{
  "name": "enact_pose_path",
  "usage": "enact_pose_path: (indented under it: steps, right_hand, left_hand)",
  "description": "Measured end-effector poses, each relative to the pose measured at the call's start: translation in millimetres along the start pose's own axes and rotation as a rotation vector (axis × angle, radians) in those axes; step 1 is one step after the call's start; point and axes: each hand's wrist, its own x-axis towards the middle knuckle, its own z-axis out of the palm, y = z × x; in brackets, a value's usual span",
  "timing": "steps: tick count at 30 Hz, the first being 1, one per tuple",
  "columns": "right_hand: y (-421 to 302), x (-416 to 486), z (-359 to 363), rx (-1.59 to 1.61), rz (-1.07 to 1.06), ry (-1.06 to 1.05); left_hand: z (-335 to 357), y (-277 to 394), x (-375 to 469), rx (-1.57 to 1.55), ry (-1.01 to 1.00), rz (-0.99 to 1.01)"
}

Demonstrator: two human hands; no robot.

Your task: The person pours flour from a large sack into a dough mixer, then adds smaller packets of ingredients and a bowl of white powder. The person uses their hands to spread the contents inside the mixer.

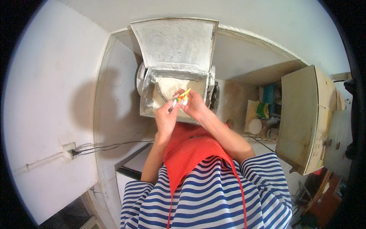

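Both hands meet over the front of an open metal dough mixer (145,97) whose lid (175,43) stands raised at the back. A small yellow packet (183,96) with red, green and white printing is held between them. My left hand (167,114) pinches its lower left end. Around its right side curl the fingers of my right hand (194,104). Below the packet, pale flour (171,84) lies in the mixer's trough, with a curved mixing bar (160,91) partly showing. Whether the packet is torn cannot be seen.
A wheel or gear (214,97) is on the mixer's right side. Cables run from a wall socket (69,150) at left towards the mixer. A white-sided cabinet (134,163) stands at lower left. Further right are a large cardboard box (297,117), a green packet (262,110) and a round white object (255,126).
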Motion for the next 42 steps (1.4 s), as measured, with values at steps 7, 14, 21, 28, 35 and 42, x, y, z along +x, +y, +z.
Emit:
enact_pose_path:
  steps: [7, 14, 21, 28, 35, 42]
  right_hand:
    - [-1, 6, 1, 0.013, -0.010, 0.045]
    - [2, 14, -3, -0.019, -0.014, 0.030]
    - [1, 18, 0, -0.024, -0.009, 0.056]
    - [2, 21, -4, 0.026, 0.015, 0.049]
    - [6, 30, -10, 0.013, 0.024, 0.116]
    - [11, 31, -8, -0.043, 0.046, 0.118]
  left_hand:
    - [-2, -3, 4, 0.038, 0.013, 0.006]
    - [-5, 2, 7, 0.060, -0.001, 0.042]
    - [-6, 9, 11, 0.085, -0.010, 0.092]
    - [-4, -8, 15, 0.014, 0.019, 0.038]
    - [-2, -28, 17, -0.425, 0.034, -0.198]
    - [-8, -34, 15, -0.428, 0.059, -0.247]
